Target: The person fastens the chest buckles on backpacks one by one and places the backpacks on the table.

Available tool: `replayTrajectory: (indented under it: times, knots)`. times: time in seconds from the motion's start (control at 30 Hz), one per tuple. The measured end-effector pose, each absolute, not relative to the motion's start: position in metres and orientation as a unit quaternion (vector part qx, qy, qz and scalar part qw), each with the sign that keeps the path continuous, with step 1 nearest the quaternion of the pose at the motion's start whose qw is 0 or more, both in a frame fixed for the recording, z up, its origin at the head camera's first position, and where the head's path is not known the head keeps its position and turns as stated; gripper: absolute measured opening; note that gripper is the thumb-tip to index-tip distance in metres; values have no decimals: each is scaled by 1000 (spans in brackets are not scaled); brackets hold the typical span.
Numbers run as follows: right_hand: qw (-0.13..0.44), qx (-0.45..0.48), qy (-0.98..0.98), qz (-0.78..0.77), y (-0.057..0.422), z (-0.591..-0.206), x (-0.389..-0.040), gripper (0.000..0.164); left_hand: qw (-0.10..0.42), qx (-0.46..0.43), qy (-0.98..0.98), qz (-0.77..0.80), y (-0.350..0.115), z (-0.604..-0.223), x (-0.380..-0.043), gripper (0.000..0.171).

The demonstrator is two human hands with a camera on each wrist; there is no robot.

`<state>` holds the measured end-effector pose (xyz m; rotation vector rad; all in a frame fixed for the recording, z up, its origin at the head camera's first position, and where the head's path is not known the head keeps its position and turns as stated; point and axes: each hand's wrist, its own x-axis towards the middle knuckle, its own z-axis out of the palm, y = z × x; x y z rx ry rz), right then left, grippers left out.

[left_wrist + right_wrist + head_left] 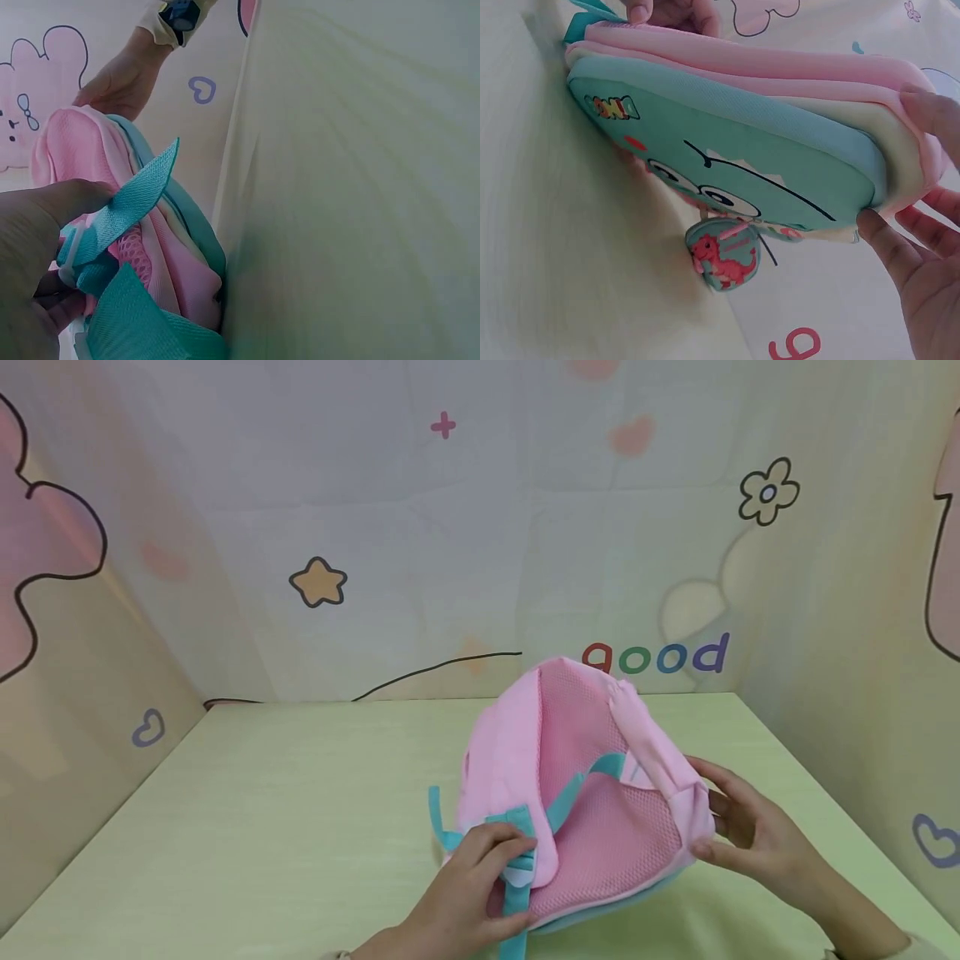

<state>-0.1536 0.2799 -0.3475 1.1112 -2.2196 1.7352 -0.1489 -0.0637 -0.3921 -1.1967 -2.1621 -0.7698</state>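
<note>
A small pink backpack (600,827) is tilted over the table, its mesh back and padded shoulder straps facing up. My left hand (472,885) grips the left shoulder strap (504,735) low down, by its teal webbing (517,902) and buckle. The left wrist view shows that thumb against a teal webbing end (139,199). At the other side, my right hand (765,843) holds the backpack's corner between thumb and fingers. The right wrist view shows the teal front panel (742,150) with a cartoon face, and a small dinosaur pouch (724,255) hanging from it.
The pale green table (262,827) extends left of the backpack and behind it. A printed cloth backdrop (450,527) with a star, a flower and the word "good" rises at the back and both sides.
</note>
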Motion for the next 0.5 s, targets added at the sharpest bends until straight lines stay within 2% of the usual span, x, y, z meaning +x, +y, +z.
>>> replayTrajectory:
  times: [0.27,0.5]
  knots:
    - [45,350,-763,541,286,-363,-154,83,282,-461,-806,-240,-68,-390,-150,67]
    - [67,349,-797,489,288,-378,-153,84,280,-471,-812,-201,-70,-387,-149,63]
